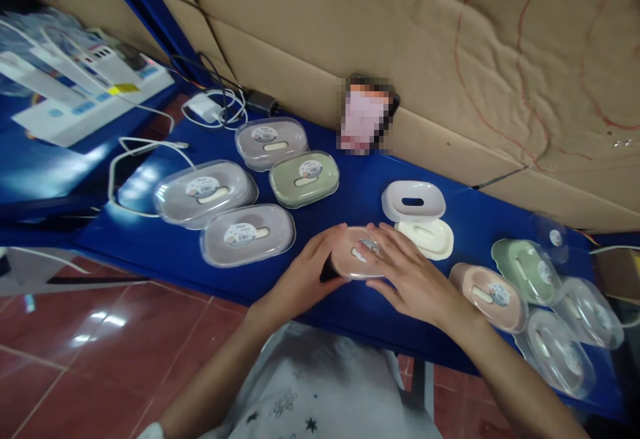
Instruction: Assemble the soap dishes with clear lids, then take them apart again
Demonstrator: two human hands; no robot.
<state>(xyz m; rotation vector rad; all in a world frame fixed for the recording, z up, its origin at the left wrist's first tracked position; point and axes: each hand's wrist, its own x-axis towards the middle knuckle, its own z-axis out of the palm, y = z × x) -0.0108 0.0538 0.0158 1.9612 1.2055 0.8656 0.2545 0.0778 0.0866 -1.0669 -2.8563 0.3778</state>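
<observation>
A pink oval plastic box (345, 259) with a round label on top is between my two hands near the table's front edge. My left hand (311, 262) grips its left end, thumb at the near side and fingers at the far side. Across the right part of the top lie the fingers of my right hand (400, 262), its thumb at the near edge, partly hiding the label. Just beyond my right hand are a white oval shell with a dark slot (390, 207) and a cream oval piece (443, 239).
On the blue table (225, 286), several labelled oval boxes stand left, including a green one (285, 189). Right are a peach box (467, 279), another green box (510, 259) and clear covers (555, 352). A phone with a blurred screen (367, 116) leans on the cardboard (300, 39). White cables (113, 179) lie left.
</observation>
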